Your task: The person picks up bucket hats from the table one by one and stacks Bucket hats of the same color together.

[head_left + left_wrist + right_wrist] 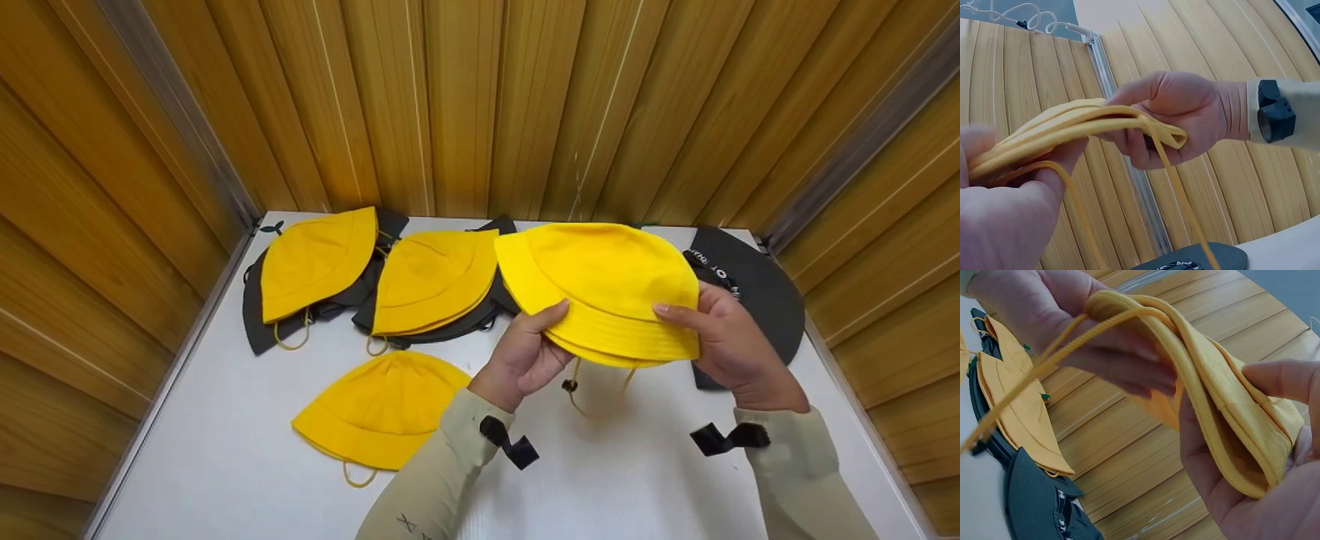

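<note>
A flattened yellow bucket hat (600,285) is held up above the white table, its brim toward me and its crown away. My left hand (529,349) grips the brim at the left, thumb on top and fingers underneath. At the right end my right hand (724,337) pinches the same hat, thumb across the brim. The yellow chin cord (1159,149) hangs down below the brim, with a small dark cord stopper (570,385) on it. In the right wrist view the folded brim edges (1213,399) show in layers between both hands.
Two piles of yellow hats (319,262) over dark hats stand at the back left, one beside the other (435,277). Nearer me lies a single yellow hat (386,412). A dark hat (765,300) with a lettered band lies at the right. Wood-look panels (457,105) wall the table.
</note>
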Motion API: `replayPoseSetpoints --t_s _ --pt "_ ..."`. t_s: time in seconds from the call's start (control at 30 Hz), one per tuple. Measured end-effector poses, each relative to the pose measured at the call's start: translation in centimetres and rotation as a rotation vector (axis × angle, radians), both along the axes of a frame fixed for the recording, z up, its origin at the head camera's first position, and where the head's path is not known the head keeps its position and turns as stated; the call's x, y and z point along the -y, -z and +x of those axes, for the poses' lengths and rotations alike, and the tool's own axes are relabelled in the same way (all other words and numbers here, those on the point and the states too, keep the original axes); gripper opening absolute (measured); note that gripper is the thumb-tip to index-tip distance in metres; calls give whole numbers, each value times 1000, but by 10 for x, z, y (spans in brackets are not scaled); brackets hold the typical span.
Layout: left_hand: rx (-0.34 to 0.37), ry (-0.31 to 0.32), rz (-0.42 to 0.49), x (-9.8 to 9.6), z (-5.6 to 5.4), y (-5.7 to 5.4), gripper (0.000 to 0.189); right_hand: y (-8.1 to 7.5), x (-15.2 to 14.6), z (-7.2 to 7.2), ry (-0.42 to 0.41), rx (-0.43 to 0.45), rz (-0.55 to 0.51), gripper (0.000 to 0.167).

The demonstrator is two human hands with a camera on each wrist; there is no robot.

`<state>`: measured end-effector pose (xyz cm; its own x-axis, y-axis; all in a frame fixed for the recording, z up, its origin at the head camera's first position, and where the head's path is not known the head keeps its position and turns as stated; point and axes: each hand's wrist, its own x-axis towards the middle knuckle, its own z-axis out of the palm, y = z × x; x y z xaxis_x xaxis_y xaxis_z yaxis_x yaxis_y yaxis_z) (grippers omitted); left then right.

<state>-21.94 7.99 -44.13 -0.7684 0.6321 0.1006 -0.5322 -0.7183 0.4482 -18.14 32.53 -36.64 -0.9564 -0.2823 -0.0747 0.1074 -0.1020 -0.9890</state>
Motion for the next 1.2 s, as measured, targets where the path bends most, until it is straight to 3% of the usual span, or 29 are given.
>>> replayPoseSetpoints --t_s 0.2,0.3,0.37,0.43,0.57,0.63,0.77,0.97,1.2 --pt "-40 -73 -23 -1 4 0 33 3 -2 0 1 10 39 36" --pt "-51 -103 2 -2 5 0 32 5 -2 1 33 39 -21 39" --pt "-50 -125 18 -3 6 0 30 9 0 1 69 41 -121 39" --pt "-42 -149 39 -3 7 -1 29 17 5 0 115 23 -290 41" --pt "-15 -210 73 -4 10 -2 31 42 24 1 188 -51 -609 48" --pt "-4 -234 90 -6 13 -2 32 55 36 4 211 -81 -688 49" --pt "18 -253 98 -12 20 2 34 70 59 9 230 -133 -675 47" --pt "24 -244 60 -20 31 11 40 69 78 9 362 -143 -618 47" --pt "-83 -340 -46 -16 29 13 43 63 81 8 440 -134 -616 51"
